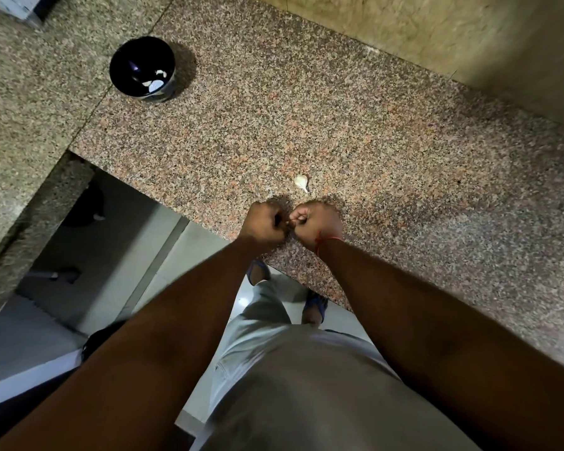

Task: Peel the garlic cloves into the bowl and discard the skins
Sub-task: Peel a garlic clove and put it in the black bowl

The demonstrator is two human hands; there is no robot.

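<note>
My left hand and my right hand meet knuckle to knuckle over the near edge of the granite counter, fingers curled inward. Whatever they pinch between them is hidden by the fingers, so I cannot make out a clove there. One unpeeled garlic clove lies on the counter just beyond my right hand. A black bowl stands at the far left of the counter, with a few pale peeled cloves at its bottom.
The counter's front edge runs diagonally under my wrists, with tiled floor and my feet below. A lighter stone slab adjoins on the left, and a wall rises at the back right.
</note>
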